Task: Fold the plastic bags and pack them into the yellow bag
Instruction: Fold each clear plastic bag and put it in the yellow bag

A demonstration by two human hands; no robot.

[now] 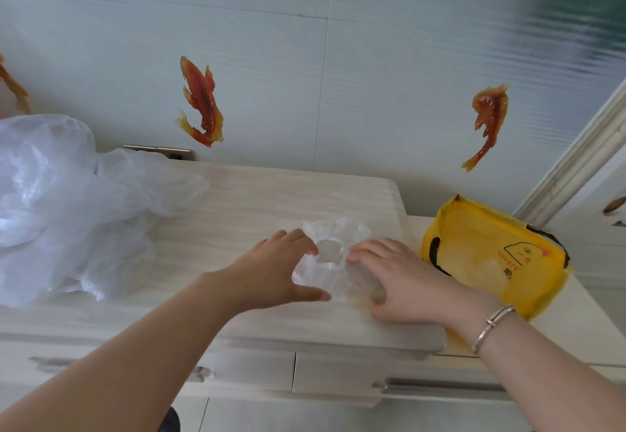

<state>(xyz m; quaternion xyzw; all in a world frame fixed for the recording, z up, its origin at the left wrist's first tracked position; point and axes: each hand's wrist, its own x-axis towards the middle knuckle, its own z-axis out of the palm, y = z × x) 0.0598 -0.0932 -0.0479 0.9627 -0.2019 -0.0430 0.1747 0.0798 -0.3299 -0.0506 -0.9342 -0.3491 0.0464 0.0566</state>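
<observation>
Small clear plastic bag (333, 255) lies on surface (271, 194) between both hands: left hand (281, 270) and right hand (396, 279) press it, fingers relaxed.

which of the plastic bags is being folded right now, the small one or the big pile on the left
The small clear bag between both hands, left hand and right hand, beside the yellow bag. The loose bag pile lies untouched.
</observation>
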